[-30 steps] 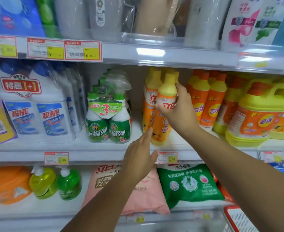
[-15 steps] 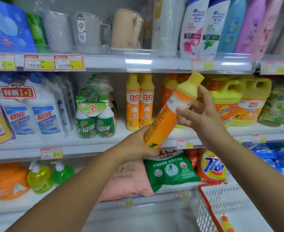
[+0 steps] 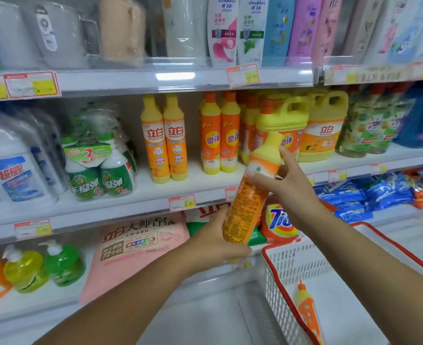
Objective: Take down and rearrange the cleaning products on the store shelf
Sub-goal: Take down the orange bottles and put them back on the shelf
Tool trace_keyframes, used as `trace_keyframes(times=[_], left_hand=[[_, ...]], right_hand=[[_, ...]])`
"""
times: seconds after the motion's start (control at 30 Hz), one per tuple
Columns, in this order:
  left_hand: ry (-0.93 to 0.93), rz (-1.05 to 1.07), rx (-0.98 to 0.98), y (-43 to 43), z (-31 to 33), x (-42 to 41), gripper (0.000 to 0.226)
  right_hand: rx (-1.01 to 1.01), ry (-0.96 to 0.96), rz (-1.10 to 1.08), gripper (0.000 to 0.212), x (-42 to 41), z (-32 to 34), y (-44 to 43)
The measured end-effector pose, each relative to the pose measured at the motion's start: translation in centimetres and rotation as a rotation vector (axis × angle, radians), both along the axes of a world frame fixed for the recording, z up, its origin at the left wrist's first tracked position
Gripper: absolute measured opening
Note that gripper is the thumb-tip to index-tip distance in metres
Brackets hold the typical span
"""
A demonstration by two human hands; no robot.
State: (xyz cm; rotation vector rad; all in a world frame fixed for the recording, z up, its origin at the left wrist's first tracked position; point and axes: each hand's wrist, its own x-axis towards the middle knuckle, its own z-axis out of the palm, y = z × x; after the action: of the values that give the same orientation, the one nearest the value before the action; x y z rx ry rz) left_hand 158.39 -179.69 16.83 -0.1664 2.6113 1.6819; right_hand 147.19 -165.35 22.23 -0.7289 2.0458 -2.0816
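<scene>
**Holding one orange bottle in both hands, clear of the shelf**

We see the orange bottle point(image 3: 251, 192) with its yellow cap lifted off the middle shelf point(image 3: 200, 184) and held in the air in front of it. It is tilted, with the cap up and to the right and the base down and to the left.

Our left hand point(image 3: 214, 242) grips the bottom end, its fingers curled round the base from below. Our right hand point(image 3: 291, 186) holds the upper part just under the cap. The thumb lies across the label, one finger reaches up beside the cap, and the other fingers are loosely spread behind the bottle. The bottle thus lies between the two hands, touching both.

Behind it, two matching orange bottles point(image 3: 165, 138) stand upright side by side on the middle shelf. A shrink-wrapped pack of green spray bottles point(image 3: 98, 173) stands to their left.

On the shelf below lie a pink bag point(image 3: 135, 247) and an orange Tide bag point(image 3: 277, 224), the latter just behind the held bottle. Two green pump bottles point(image 3: 43, 267) stand at the far left.

At the lower right sits a white basket point(image 3: 300, 262) with a red rim, and a small orange bottle point(image 3: 307, 310) lies in it. The basket is below the right forearm and apart from both hands.
</scene>
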Motion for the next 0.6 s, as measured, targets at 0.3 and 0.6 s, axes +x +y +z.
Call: trace_keyframes(times=[0.3,0.6], left_hand=[[0.004,0.026,0.040,-0.9,-0.7,-0.1,0.075],[-0.075,0.004,0.080,-0.6,-0.7,-0.3,0.067]], right_hand=[[0.160,-0.071,0.135,0.054,-0.8,-0.1,1.9],[-0.086,-0.236,0.218,0.065,-0.9,-0.1,2.4]])
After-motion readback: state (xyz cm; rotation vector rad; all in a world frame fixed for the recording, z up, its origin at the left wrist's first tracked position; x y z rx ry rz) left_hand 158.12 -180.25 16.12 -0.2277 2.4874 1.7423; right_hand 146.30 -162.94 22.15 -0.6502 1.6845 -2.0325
